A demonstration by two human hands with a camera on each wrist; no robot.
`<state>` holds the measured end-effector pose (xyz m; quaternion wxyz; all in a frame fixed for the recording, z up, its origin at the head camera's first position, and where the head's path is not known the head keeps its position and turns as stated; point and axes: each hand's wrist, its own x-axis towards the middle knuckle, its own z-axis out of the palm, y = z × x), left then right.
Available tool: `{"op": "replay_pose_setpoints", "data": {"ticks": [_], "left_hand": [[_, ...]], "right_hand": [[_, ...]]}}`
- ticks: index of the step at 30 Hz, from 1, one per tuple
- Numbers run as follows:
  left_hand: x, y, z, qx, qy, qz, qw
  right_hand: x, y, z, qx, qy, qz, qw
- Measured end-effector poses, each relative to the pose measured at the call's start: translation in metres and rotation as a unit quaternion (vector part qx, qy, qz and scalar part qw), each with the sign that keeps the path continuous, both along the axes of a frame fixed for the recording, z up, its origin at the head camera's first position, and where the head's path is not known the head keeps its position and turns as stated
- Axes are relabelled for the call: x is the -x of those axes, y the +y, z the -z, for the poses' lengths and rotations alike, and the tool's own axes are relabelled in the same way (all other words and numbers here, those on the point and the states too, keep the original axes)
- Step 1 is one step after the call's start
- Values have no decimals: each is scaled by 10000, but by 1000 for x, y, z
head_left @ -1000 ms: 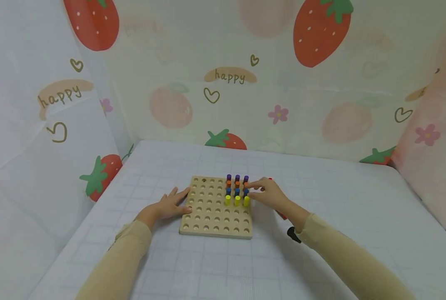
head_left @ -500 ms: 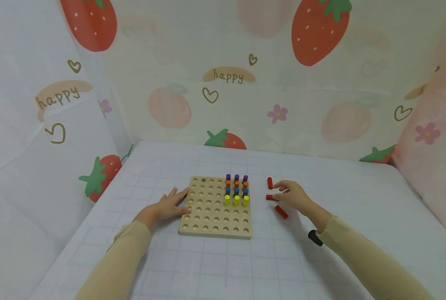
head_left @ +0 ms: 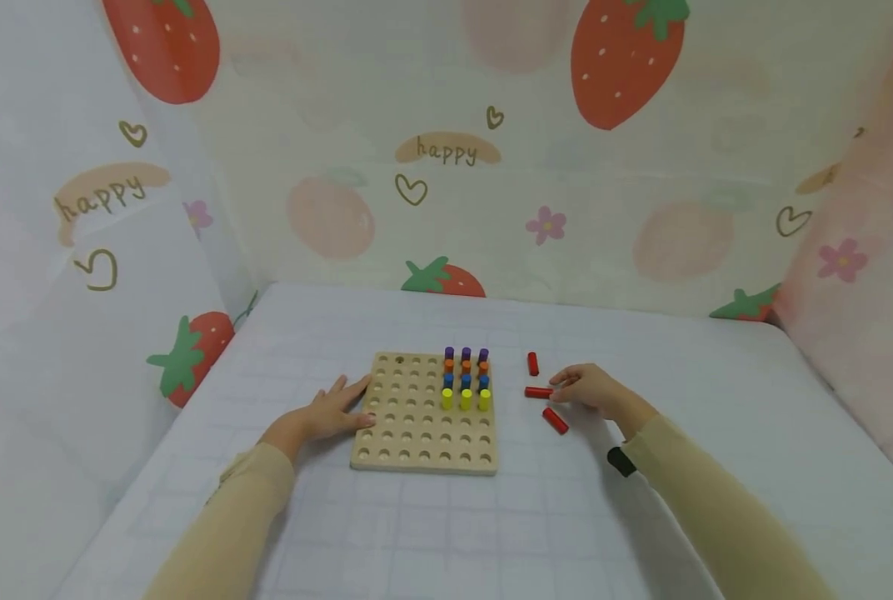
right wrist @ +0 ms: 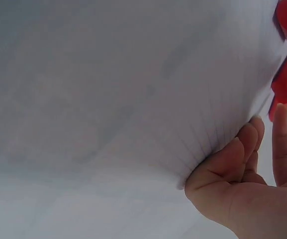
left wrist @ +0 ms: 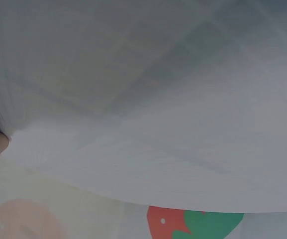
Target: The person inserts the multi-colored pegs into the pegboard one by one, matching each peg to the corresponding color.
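Note:
A wooden pegboard [head_left: 409,429] lies on the table, its right side bearing rows of purple, orange, blue and yellow pegs [head_left: 466,400], three per colour. My left hand [head_left: 326,414] rests at the board's left edge, fingers spread, thumb on its surface. To the right of the board lie three red pegs: an upper one [head_left: 532,363], a middle one [head_left: 539,392] and a lower one [head_left: 555,421]. My right hand [head_left: 592,390] is at the right end of the middle peg. In the right wrist view, a fingertip touches a red peg [right wrist: 285,82]; the thumb is mostly cut off.
A white gridded cloth covers the table [head_left: 401,533]. Behind it and along both sides hang curtains [head_left: 446,217] printed with strawberries, hearts and flowers. A black item [head_left: 621,461] shows at my right wrist. The left wrist view holds mostly cloth.
My right hand has moved from the pegs at the board's right edge to the red pegs on the table, then slightly further right along the middle one. The left hand stays on the board.

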<state>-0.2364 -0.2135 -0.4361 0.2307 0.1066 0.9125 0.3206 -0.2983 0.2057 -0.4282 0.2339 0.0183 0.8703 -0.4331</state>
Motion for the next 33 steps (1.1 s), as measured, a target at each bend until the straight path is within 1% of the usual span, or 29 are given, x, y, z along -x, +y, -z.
{"op": "replay_pose_setpoints", "data": {"ticks": [4, 8, 12, 18, 26, 29, 33], "left_hand": [[0, -1, -1, -43, 19, 51, 10000], [2, -1, 0, 7, -44, 4, 10000], [2, 0, 1, 18, -27, 0, 10000], [2, -1, 2, -56, 29, 61, 10000], [2, -5, 0, -2, 37, 58, 10000], [3, -5, 1, -17, 77, 130, 9999], [4, -3, 3, -96, 131, 255, 9995]], "right_hand": [[3, -1, -2, -173, -190, 124, 9996], [5, -3, -2, -258, -246, 232, 9991], [6, -5, -2, -285, -193, 332, 9989], [5, -8, -3, -293, -123, 303, 9990], [12, -14, 3, -449, -75, 251, 9986], [12, -13, 4, -507, -92, 263, 9983], [7, -8, 2, -430, -124, 369, 9983]]}}
